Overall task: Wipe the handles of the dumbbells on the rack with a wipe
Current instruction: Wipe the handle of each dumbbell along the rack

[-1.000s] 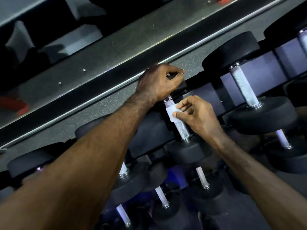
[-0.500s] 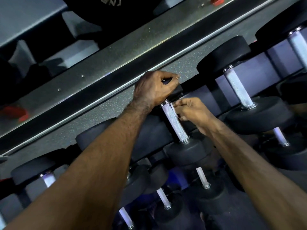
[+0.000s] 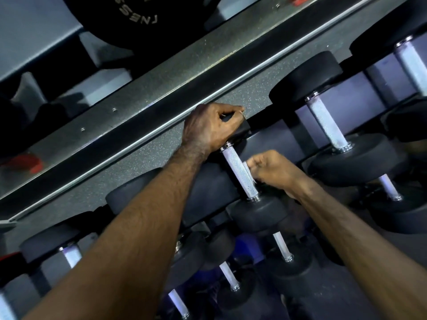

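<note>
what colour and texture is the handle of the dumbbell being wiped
Silver metal with a fine knurled crosshatch, on the dumbbell handle beside the white wipe; clearest in the head view.

Dumbbell rack (image 3: 272, 144), dark, slanting across the view in stepped tiers. Upper tier: black round-headed dumbbells with knurled metal handles, one at centre (image 3: 240, 173), one to its right (image 3: 327, 125), another at far right (image 3: 411, 61). Lower tier: smaller dumbbells (image 3: 282, 248) with thinner handles, set close together.

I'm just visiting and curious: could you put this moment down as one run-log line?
step: wiping handle | left hand: gripping dumbbell's far head | right hand: pressing wipe to handle's right side | neighbouring dumbbell: untouched
</note>
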`<state>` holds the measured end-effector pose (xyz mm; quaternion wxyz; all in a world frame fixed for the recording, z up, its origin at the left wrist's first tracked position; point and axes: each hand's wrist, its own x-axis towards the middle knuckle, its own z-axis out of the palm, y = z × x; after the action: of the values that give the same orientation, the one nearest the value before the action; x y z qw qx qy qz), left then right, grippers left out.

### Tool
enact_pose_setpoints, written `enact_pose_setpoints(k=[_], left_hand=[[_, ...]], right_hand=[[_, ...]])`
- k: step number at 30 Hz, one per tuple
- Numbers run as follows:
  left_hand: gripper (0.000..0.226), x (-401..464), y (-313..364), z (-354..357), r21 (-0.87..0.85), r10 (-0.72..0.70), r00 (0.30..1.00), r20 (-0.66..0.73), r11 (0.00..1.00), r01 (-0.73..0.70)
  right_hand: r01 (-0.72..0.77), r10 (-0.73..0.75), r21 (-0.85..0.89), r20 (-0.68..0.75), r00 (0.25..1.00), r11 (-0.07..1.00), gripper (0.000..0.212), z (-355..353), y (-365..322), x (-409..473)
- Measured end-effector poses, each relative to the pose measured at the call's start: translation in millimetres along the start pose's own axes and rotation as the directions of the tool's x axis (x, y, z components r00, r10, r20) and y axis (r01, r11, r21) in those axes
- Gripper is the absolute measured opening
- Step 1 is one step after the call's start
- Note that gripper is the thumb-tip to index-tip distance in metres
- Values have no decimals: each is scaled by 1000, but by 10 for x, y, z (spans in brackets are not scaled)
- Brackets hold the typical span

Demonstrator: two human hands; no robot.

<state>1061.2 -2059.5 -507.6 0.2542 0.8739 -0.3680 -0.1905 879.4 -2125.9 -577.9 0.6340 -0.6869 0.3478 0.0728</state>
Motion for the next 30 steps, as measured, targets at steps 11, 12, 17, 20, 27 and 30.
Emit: enact_pose_setpoints(k=[11, 12, 17, 20, 27, 30], left_hand=[[50, -31, 49, -18, -55, 1, 999, -36, 998, -3], [47, -31, 45, -12, -58, -1, 999, -36, 998, -1], [46, -14, 26, 1, -53, 1, 999, -37, 999, -3], [47, -6, 28, 5, -56, 11, 1000, -29, 998, -13], [46, -21, 46, 4, -47, 14, 999, -46, 999, -17], [46, -18, 55, 2, -58, 9, 999, -48, 998, -12]], right_hand=[[-22, 20, 22, 94, 995, 1000, 7, 22, -156, -34], [-54, 56, -23, 132, 990, 998, 7, -16, -116, -71], [-78, 52, 232, 117, 992, 969, 16, -54, -277, 171], [-85, 52, 236, 144, 988, 968, 17, -53, -238, 149], [-159, 136, 135, 165, 977, 978, 21, -21, -267, 236], [-63, 44, 181, 107, 993, 982, 18, 0, -402, 250]])
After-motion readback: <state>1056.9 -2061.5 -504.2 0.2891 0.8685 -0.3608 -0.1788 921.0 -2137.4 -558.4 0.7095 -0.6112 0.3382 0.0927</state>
